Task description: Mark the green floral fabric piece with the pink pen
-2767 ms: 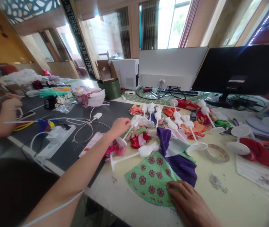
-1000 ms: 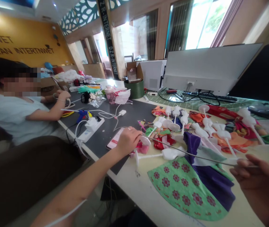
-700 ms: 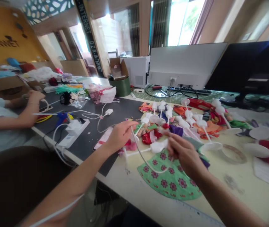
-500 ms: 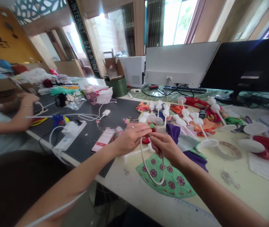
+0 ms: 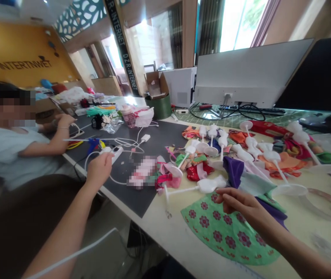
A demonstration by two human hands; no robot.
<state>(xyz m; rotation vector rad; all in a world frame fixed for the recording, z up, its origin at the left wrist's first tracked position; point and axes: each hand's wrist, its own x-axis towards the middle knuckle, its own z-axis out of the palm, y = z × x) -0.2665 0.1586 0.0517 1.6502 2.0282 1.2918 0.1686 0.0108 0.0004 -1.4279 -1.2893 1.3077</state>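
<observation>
Cord [image 5: 118, 182]: thin, white, trailing from our left hand [image 5: 99, 170], fingers seemingly clamped on it for control
Cloth [image 5: 225, 234]: green, flowered, fan-shaped, flat perhaps against creasing, beneath our right hand [image 5: 239, 203]; whether its bent fingers meet, we cannot tell

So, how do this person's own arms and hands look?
The left hand and right hand are ungloved. No sleeve, watch or bracelet shows on the left forearm or right forearm. A thin white strip crosses the left one; whether worn is unclear.
</observation>
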